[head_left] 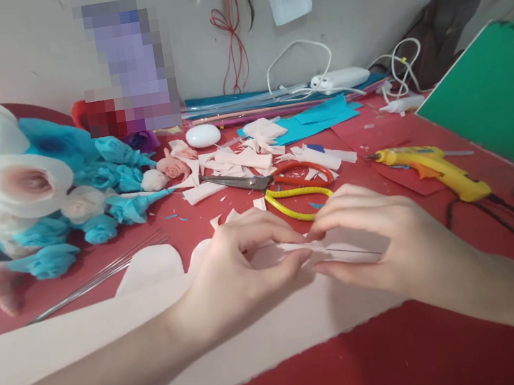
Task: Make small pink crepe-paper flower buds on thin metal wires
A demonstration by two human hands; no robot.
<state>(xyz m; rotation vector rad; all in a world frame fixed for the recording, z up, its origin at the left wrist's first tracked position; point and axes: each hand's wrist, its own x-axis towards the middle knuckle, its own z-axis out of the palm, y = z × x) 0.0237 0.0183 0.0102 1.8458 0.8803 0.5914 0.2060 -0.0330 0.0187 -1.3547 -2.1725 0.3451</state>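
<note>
Right at the centre of the desk [383, 360], a small pale paper piece [300, 247] is being pinched between the thumb and forefinger of the left hand [242, 259], and a thin dark wire [357, 251] is seen running out from its right end. On the other side, the right hand [394, 242] is curved around that wire, its fingers [341, 218] parted, with the thumb tip kept below and clear of the paper; whether the forefinger touches it cannot be told. Beneath both hands, a large pale sheet [207, 373] is spread. Just beyond, scissors [262, 182] with one red and one yellow handle are laid beside pale scraps [237, 160], and blue paper [318, 120] is placed farther back. To the left, blue paper flowers [101, 228] and large white flowers [30, 181] are heaped, with slim metal rods [98, 274] laid nearby. Over on the right, a yellow glue gun [432, 169] is rested near a green board [494, 99].
</note>
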